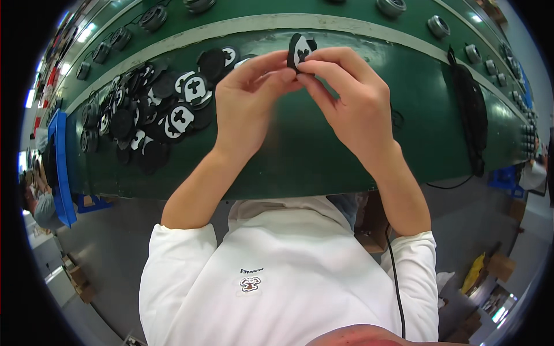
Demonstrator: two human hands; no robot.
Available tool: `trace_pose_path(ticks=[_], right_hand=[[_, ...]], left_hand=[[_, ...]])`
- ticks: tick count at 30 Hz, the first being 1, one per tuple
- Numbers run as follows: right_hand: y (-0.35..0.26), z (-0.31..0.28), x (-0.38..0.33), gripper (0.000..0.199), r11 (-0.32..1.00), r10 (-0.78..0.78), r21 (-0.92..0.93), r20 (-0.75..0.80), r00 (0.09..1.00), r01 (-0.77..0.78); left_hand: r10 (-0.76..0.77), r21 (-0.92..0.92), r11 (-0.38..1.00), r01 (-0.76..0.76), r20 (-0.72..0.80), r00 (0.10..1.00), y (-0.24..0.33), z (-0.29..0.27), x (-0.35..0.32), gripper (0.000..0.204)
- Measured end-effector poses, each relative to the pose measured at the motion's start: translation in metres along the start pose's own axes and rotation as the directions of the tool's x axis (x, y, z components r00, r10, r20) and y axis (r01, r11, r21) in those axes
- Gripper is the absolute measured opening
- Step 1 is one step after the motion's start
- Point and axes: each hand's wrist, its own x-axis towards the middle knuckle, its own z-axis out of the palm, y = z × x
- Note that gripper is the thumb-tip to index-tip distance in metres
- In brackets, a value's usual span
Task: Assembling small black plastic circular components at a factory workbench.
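Note:
Between my two hands a small round black part with a white face and a black cut-out shape (299,47) is held up on edge above the green table. My left hand (245,101) pinches its lower left edge between thumb and fingers. From the other side, my right hand (358,95) closes its thumb and fingertips on the right edge. The fingertips of both hands almost meet under the part, and its back is hidden. Left of my left hand lies a loose pile of similar black and white discs (180,117), several overlapping.
The green table (334,167) spans the view in front of me. Grey ring-shaped parts (153,18) stand along the far strip behind a pale rail (259,24). A long black bag (468,109) lies at the right. A blue tray (61,167) stands at the left end.

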Motion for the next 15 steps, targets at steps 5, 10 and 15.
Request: trace_pose_path(ticks=[5,10,15], right_hand=[[0.000,0.000,-0.019,0.016,0.996,0.087,-0.014,-0.066,0.994,-0.088],[-0.011,-0.008,-0.024,0.015,0.984,0.176,0.047,-0.054,0.983,-0.173],[-0.016,-0.013,-0.024,0.015,0.961,0.264,0.091,-0.005,0.965,-0.262]], left_hand=[[0.004,0.013,1.000,-0.005,0.084,0.996,-0.013,0.005,-0.010,0.028],[0.005,0.024,1.000,-0.009,0.159,0.987,-0.016,0.002,-0.012,0.031],[-0.044,-0.020,0.999,0.050,0.217,0.975,-0.017,-0.001,-0.013,0.033]])
